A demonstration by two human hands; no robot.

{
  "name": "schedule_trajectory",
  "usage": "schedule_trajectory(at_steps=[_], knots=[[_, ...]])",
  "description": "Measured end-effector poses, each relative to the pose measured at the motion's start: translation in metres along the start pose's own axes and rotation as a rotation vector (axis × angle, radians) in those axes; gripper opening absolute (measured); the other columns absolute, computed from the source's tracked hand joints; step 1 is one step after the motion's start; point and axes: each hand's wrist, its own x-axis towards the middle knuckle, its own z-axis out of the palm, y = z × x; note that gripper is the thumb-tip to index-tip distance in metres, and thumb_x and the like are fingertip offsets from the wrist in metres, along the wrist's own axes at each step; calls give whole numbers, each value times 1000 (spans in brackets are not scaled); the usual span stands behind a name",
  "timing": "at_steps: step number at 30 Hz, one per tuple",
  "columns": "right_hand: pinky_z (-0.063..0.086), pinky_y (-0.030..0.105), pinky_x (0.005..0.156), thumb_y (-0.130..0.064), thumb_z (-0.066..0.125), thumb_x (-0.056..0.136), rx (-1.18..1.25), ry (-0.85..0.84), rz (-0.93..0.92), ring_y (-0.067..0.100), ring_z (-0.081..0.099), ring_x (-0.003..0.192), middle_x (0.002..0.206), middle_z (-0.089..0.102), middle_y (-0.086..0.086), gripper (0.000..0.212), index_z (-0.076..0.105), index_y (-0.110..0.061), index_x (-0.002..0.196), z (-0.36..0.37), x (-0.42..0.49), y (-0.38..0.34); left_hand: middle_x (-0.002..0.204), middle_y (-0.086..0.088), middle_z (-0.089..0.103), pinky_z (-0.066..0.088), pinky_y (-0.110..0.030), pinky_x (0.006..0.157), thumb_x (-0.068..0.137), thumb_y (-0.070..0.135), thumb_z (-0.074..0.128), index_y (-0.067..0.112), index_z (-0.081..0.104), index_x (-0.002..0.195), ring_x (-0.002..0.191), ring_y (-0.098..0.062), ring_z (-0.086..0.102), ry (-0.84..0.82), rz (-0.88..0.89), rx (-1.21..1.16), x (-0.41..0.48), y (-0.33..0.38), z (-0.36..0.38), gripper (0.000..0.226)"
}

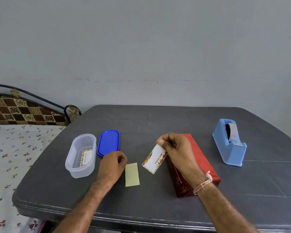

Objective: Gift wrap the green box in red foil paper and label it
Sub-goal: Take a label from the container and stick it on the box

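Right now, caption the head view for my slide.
Right hand pinches a Best Wishes label beside the red wrapped box, pale strip nearby.

My feed shows two bare arms, the left forearm [84,204] and the right forearm [225,209], uncovered right to the lower edge of the view. The right wrist wears a thread band [202,183] of twisted pink-red and pale strands (wound round more than once, I think), with a frayed, knotted end sticking out. The right hand [176,148] has a short-trimmed thumbnail.
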Motion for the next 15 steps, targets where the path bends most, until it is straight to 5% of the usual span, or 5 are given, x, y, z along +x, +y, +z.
schedule_trajectory(at_steps=[5,8,15], knots=[[57,46,74,-10,74,92,45,1,-1,15,68,71,74,73,-2,9,72,-19,89,-5,-3,-3,98,10,71,55,-24,85,99,27,64,24,67,97,90,-6,66,114,68,-256,-7,18,-1,5],[56,39,71,-12,76,90,43,-23,-16,13,68,69,70,70,-4,13,67,-19,97,-9,-2,-9,93,8,75,54,-22,79,93,47,66,26,72,98,88,-5,70,-49,153,-575,-20,55,-14,23],[52,25,67,-17,75,91,-68,-71,-125,15,66,71,82,73,0,16,66,-25,101,-17,2,-25,79,-11,75,53,-28,66,88,19,79,10,76,88,70,-15,67,-125,302,-713,-20,99,-19,9]])
